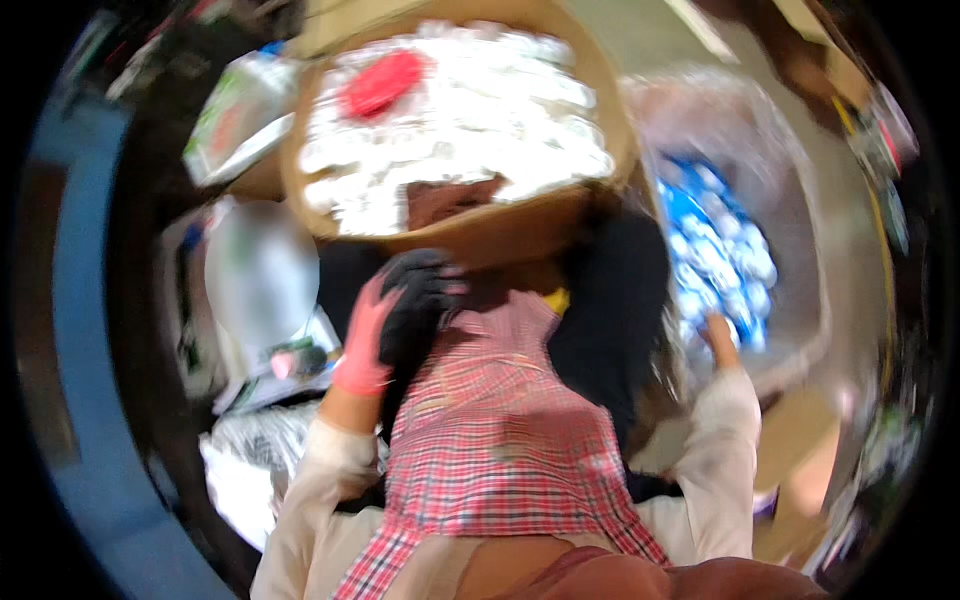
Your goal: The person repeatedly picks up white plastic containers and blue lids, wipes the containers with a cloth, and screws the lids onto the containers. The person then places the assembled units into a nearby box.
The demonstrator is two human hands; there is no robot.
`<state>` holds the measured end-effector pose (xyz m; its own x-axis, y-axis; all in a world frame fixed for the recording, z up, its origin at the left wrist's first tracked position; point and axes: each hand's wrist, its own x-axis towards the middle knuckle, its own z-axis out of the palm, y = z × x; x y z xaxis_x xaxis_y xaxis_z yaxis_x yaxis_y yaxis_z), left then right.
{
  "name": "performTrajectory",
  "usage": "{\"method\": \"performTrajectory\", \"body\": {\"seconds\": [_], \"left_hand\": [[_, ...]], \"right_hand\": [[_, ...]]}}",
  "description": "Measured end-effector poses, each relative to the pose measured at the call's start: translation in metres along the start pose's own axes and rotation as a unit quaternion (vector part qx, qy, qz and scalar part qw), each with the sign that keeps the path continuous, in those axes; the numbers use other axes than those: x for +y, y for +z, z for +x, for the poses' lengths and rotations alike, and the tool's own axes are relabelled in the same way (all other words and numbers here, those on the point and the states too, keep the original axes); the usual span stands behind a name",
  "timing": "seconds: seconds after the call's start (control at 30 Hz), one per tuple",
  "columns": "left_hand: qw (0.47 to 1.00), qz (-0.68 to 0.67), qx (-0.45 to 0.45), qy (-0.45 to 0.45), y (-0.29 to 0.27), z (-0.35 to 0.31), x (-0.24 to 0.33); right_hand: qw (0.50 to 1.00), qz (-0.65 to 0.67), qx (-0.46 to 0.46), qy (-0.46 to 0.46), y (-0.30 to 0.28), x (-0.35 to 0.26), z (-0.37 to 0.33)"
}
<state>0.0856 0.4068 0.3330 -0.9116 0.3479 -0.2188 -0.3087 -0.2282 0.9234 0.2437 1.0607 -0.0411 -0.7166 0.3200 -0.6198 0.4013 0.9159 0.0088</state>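
Note:
My left hand [405, 305], in a pink glove with a black palm and fingers, lies by my left thigh next to the red checked apron [505, 430]. Its fingers are loosely bent and a little apart, with nothing visible in them. My bare right hand [720, 338] reaches down to the right, at the near end of a heap of small blue and white pieces [715, 250]. These lie in a box lined with clear plastic [800, 230]. Blur hides what the right fingers touch or hold, and the exact kind of the pieces.
Between my knees stands a large brown carton [460, 243] full of white pieces [490, 120], with a red item [383, 84] on top. Bags [240, 118] and a clear plastic bundle [250, 445] sit left. Cardboard [800, 440] lies at the right.

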Motion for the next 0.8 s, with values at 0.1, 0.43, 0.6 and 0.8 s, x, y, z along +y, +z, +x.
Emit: {"method": "performTrajectory", "body": {"seconds": [0.1, 0.43, 0.6, 0.8], "left_hand": [[0.997, -0.066, -0.031, 0.001, -0.019, -0.012, 0.004], [0.955, -0.15, 0.214, 0.141, -0.164, -0.071, -0.005], [0.891, -0.112, 0.416, 0.146, -0.285, -0.075, -0.041], [0.786, 0.31, 0.528, 0.086, -0.475, -0.03, -0.046]], "right_hand": [[0.969, 0.076, 0.225, -0.066, -0.042, -0.009, -0.005], [0.841, 0.324, 0.392, -0.185, -0.302, -0.209, -0.143], [0.821, 0.2, 0.394, -0.362, -0.336, -0.365, -0.2], [0.789, 0.082, 0.208, -0.572, -0.287, -0.553, -0.189]]}}
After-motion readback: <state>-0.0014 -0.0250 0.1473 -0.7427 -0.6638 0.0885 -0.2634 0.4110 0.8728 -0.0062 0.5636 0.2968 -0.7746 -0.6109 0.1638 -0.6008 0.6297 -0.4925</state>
